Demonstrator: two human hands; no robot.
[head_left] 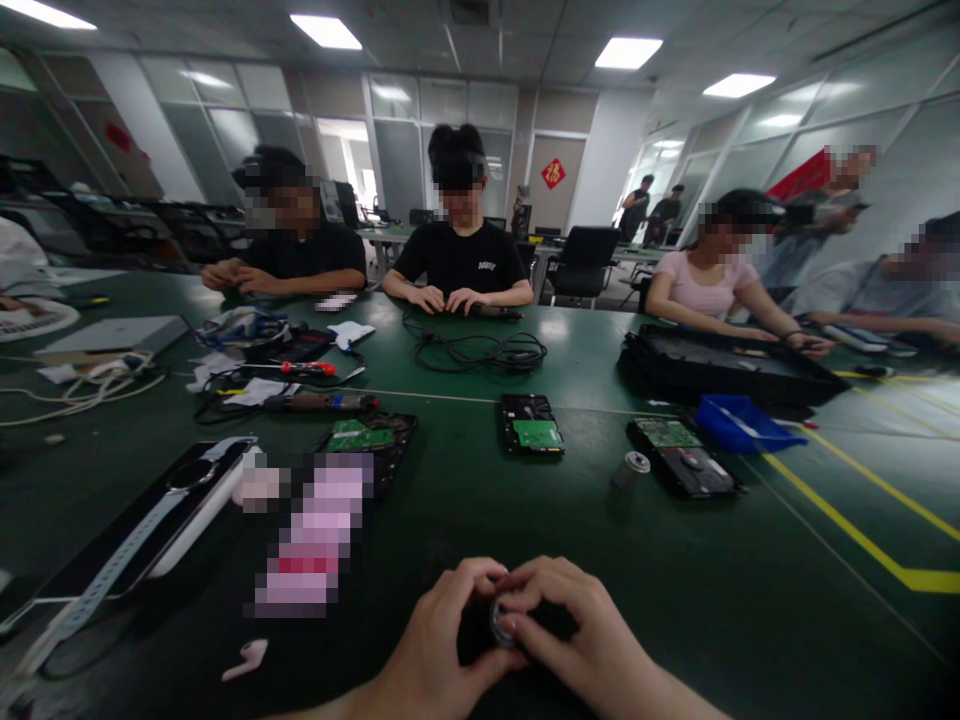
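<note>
Low in the head view, my left hand (446,630) and my right hand (574,625) meet above the green table. Between their fingertips is a small round metal part (499,622), grey and shiny with a ring-like edge; fingers cover much of it. Both hands are closed on it, the right thumb pressing its face and the left thumb below it. Beyond the hands a small metal cylinder (630,470) stands upright. Two hard drives with green circuit boards lie farther off: one hard drive (534,425) straight ahead, another hard drive (686,455) to the right.
To the left lie a wireless earbud (247,658), a watch (191,474) on a dark flat device, another hard drive (367,440) and a screwdriver (307,369). A coiled black cable (480,352), a blue scoop-like tray (742,422) and a black tray (652,375) lie farther back. Several people sit opposite.
</note>
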